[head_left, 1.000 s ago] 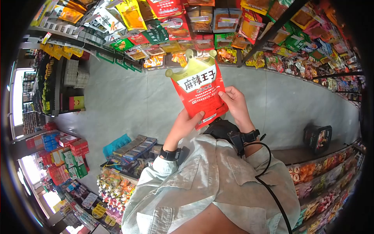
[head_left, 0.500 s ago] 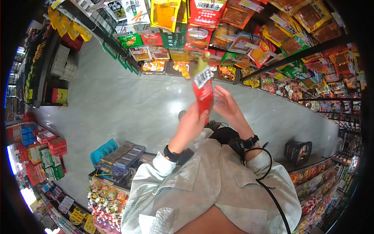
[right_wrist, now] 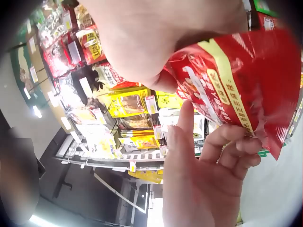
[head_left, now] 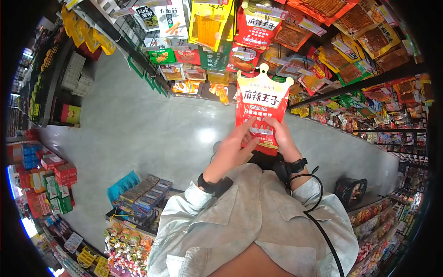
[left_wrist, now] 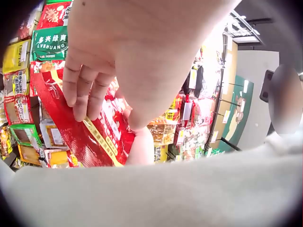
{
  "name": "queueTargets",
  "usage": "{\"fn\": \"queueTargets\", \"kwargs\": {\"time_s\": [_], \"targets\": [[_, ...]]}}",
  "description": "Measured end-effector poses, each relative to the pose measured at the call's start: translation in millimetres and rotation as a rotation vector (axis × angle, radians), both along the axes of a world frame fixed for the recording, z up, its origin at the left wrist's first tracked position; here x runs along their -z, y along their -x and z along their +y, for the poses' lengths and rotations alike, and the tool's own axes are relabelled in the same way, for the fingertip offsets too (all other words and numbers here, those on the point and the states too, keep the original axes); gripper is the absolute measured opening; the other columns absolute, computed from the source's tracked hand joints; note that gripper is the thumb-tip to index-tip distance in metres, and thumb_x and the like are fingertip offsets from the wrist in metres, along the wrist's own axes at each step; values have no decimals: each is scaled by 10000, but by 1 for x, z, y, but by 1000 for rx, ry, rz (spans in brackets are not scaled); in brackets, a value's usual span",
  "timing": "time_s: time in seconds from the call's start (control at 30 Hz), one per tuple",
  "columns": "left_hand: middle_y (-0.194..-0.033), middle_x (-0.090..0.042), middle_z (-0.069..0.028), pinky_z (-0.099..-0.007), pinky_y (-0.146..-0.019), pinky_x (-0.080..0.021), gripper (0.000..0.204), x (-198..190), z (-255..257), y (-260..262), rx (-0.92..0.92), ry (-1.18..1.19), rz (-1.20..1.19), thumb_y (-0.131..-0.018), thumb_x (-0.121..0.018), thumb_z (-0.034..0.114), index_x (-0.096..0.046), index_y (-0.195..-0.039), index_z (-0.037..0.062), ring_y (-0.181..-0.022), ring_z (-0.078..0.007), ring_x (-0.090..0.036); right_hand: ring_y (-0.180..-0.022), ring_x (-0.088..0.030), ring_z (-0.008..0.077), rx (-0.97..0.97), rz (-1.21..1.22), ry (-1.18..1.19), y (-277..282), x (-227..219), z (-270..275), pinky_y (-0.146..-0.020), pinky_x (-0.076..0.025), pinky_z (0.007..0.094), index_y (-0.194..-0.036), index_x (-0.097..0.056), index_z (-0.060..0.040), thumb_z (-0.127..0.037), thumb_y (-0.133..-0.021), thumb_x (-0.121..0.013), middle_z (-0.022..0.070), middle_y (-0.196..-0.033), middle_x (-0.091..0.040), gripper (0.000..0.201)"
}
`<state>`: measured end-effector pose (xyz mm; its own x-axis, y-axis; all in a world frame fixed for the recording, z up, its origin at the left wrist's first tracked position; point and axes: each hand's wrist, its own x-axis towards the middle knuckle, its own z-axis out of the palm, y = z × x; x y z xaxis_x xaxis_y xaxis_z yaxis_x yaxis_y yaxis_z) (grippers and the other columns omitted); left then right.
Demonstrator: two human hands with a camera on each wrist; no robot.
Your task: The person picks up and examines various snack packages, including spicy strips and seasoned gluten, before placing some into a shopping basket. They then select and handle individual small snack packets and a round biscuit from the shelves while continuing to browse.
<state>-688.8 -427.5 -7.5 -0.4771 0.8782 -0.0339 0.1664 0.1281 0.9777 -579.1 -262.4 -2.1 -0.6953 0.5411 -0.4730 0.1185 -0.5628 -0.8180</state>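
Note:
A red snack packet (head_left: 265,98) with a gold crown-shaped top is upright in front of my chest, its printed face toward me. My right hand (head_left: 284,142) holds it by the right edge, thumb on the front and the other fingers hidden behind. My left hand (head_left: 230,150) is at the lower left of the packet, fingers lying against its front. In the right wrist view, the loosely bent fingers of the left hand (right_wrist: 203,184) meet the red foil near the packet's gold band. The left wrist view shows these fingers (left_wrist: 85,92) spread over the packet (left_wrist: 71,137).
Ahead hang rows of snack packets, including a matching crown-topped red one (head_left: 257,30) and a yellow one (head_left: 208,25). A black basket (head_left: 350,191) stands at the right. Stacked goods (head_left: 140,196) are at my left, with grey floor (head_left: 184,124) between. A black cable (head_left: 323,231) runs over my right sleeve.
The packet has turned over from its back to its front, passing edge-on in the left hand. The right hand let go, then took its right edge; the left hand's grip has loosened.

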Motion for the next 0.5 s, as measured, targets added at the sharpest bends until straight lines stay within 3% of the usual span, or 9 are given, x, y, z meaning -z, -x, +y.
{"fn": "queueTargets", "kwargs": {"time_s": [0.17,0.2,0.33,0.4,0.5], "targets": [[-1088,-652,-122,-313,-823,-513,551,15,34,35,-297,14,219,-894,-742,102,-597,-1425,72,-943,-193,-631,-1051,-701,183,33,44,29,24,4,36,-892,-571,325,-1320,-588,-6,-200,-987,-650,104,-1216,-697,390],[-1134,-648,-116,-326,-876,-496,497,12,44,43,-340,-27,213,-895,-737,96,-640,-1382,92,-1037,-205,-608,-1066,-699,190,8,55,47,29,2,47,-905,-573,333,-1339,-570,-7,-198,-992,-649,111,-1232,-688,404],[-1185,-647,-117,-345,-912,-489,466,14,91,77,-448,-77,418,-902,-722,88,-651,-1363,78,-1088,-224,-599,-1052,-701,167,-149,16,55,53,12,98,-893,-567,315,-1337,-594,-7,-219,-990,-662,97,-1219,-703,412],[-1179,-630,-128,-380,-999,-450,439,4,117,92,-503,-86,369,-902,-725,101,-661,-1335,69,-1129,-267,-580,-1044,-698,153,-230,-25,21,67,13,125,-901,-559,310,-1332,-606,-9,-231,-1006,-648,82,-1212,-709,397],[-1212,-638,-138,-400,-1059,-425,397,-10,158,114,-558,-99,442,-901,-722,97,-679,-1294,58,-1162,-296,-572,-1063,-685,155,-373,99,-79,81,29,165,-931,-548,324,-1350,-594,-7,-218,-1028,-617,71,-1221,-701,386]]}}
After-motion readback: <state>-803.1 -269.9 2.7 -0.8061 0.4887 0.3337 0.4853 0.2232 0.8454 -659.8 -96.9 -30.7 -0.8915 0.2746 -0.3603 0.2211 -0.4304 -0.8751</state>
